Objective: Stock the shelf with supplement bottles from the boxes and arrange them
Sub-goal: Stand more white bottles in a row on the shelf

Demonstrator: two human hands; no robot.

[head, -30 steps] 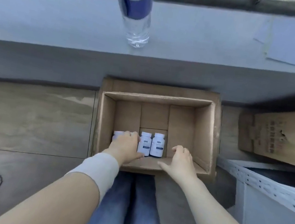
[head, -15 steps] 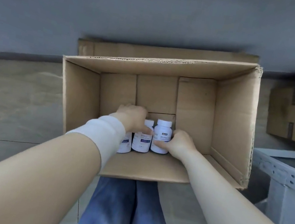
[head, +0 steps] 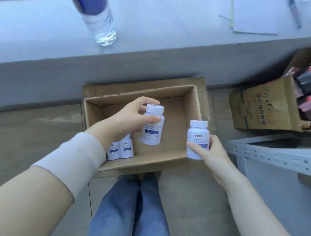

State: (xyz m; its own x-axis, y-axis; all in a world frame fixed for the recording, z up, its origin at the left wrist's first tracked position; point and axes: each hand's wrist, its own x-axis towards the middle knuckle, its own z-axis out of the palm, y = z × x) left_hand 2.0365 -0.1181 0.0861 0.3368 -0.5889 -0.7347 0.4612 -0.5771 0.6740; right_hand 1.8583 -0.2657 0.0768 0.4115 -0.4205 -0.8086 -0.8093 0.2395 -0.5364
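Gripping one white supplement bottle (head: pixel 152 126) upright by its neck, the left hand (head: pixel 127 118) lifts it above the open cardboard box (head: pixel 186 102) at frame centre; the right hand (head: pixel 209 154) clasps a second bottle (head: pixel 197 138) over the box's right rim, likely bound for the metal shelf (head: pixel 279 157) at right. Two remaining bottles (head: pixel 121 149) stand lower left inside.

Open box (head: pixel 181 103) on the floor before the ledge (head: pixel 163 43), two bottles (head: pixel 121 149) in its near left corner; water bottle (head: pixel 95 6) on the ledge, behind left; second box (head: pixel 265 107) right; shelf (head: pixel 284 156) near right
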